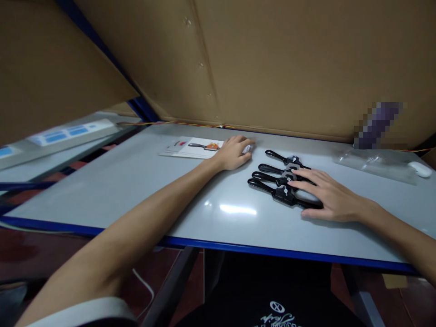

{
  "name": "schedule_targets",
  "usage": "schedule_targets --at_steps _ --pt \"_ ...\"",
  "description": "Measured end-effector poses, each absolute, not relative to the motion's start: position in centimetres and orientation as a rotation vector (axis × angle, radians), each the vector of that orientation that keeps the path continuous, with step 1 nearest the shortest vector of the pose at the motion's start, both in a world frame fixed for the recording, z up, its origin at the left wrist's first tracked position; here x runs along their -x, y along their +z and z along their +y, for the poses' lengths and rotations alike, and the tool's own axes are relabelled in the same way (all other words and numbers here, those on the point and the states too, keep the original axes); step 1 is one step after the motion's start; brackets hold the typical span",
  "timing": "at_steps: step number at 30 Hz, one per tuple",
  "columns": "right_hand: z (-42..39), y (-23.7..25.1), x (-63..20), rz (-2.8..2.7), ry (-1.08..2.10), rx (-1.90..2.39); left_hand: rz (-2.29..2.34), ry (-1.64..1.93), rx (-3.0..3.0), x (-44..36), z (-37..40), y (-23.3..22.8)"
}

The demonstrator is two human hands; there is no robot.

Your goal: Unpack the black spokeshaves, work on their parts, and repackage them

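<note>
Head view: our left hand [234,152] curls over a small white object [247,148] beside the cards [192,147] far across the table [136,190]. Our right hand [329,195] lies flat, fingers spread, on the black tools [277,175] lined up mid-table.

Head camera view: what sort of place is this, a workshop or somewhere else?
Probably a packing station in a small factory: a row of identical black hand tools on a grey worktable, printed product cards beside them, and cardboard partitions around the bench.
</note>
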State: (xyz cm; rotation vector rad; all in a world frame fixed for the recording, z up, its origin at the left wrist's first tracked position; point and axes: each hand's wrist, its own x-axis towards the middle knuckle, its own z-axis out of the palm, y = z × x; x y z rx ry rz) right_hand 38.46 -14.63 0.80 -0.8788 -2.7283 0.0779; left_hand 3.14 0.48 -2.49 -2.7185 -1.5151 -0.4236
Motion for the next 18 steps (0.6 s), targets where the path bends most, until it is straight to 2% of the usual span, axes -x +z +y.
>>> schedule_targets --at_steps 10,14,18 --pt "-14.1 0.9 -38.8 -2.74 0.153 0.982 -1.449 -0.486 2.685 -3.3 0.2 -2.3" --pt "-14.1 0.8 -38.9 -2.738 0.183 0.996 -1.155 -0.611 2.838 -4.3 -1.4 -0.7" --pt "-14.0 0.7 -38.9 -2.741 0.185 0.994 -0.848 -0.573 3.126 -6.5 -4.5 1.3"
